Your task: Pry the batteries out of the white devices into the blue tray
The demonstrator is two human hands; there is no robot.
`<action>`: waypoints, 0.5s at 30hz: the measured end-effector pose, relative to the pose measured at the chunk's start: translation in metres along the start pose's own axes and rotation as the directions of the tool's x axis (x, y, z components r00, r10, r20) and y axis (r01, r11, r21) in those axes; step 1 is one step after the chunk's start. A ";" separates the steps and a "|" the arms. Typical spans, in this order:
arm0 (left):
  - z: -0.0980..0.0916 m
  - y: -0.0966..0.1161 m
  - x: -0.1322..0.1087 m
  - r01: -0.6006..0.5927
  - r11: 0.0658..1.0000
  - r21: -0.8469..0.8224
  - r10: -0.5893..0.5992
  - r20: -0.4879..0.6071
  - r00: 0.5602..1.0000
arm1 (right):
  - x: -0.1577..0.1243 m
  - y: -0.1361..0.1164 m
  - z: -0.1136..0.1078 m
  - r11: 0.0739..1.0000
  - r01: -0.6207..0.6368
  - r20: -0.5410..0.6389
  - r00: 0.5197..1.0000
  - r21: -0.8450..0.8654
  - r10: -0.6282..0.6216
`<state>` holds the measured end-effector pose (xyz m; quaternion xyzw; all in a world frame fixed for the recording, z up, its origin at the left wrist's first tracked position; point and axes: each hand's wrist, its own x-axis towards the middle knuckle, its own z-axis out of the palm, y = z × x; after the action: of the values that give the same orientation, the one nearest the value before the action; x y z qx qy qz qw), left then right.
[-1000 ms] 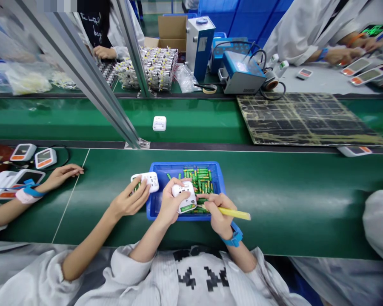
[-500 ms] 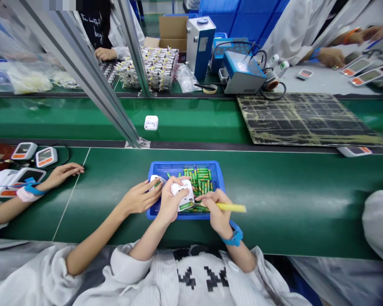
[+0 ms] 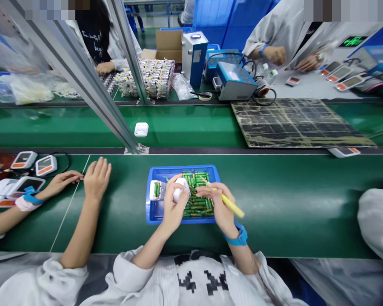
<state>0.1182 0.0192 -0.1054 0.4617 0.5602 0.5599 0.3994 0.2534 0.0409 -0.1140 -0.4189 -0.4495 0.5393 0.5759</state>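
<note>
While our left hand (image 3: 173, 203) keeps its fingers closed round the white device (image 3: 184, 184), we have that device above the middle of the blue bin (image 3: 198, 220). Our right hand (image 3: 222, 205), over the bin's right side, holds a yellow-handled tool (image 3: 232, 205) in its fingers, the thin tip pointing toward the bin's far rim and apart from the device. Below our hands we see green batteries (image 3: 198, 211) filling most of the bin. At the bin's left end lies a second device (image 3: 155, 190), green batteries seated in it. We have a blue wristband (image 3: 238, 235) on our right wrist, just outside the bin's near right corner.

Left of the bin, over the desk (image 3: 290, 204), we see a co-worker's raised hand (image 3: 97, 178) with its fingers together, holding nothing that we can make out. Farther left of the bin, we see orange-trimmed meters (image 3: 46, 165). Beyond the bin and slightly to its left, a white unit (image 3: 141, 129) lies on a green strip (image 3: 185, 127); beyond the bin to the right, we see a scratched black board (image 3: 296, 123).
</note>
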 end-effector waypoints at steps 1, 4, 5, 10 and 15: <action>-0.003 0.002 0.000 0.003 1.000 -0.023 -0.003 0.015 1.000 | 0.000 -0.002 0.000 0.993 0.072 0.091 0.994 -0.090 -0.064; -0.008 0.009 -0.002 -0.007 0.995 -0.098 0.016 0.088 0.996 | 0.002 -0.011 0.005 0.928 0.277 0.388 0.907 -0.250 -0.166; -0.008 0.012 -0.003 -0.017 0.988 -0.152 0.036 0.122 0.992 | 0.004 -0.015 0.007 0.906 0.320 0.454 0.875 -0.277 -0.170; -0.014 0.030 0.002 -0.097 0.952 -0.291 0.168 0.232 0.958 | 0.032 -0.032 0.015 0.909 0.304 0.514 0.849 -0.284 -0.124; -0.050 0.042 0.024 -0.405 0.753 0.518 0.131 0.485 0.864 | 0.141 -0.023 0.007 0.885 0.277 0.223 0.953 -0.374 -0.204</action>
<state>0.0672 0.0274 -0.0590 0.7509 0.5353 0.2913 0.2546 0.2546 0.1805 -0.0806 -0.4190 -0.6486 0.3947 0.4979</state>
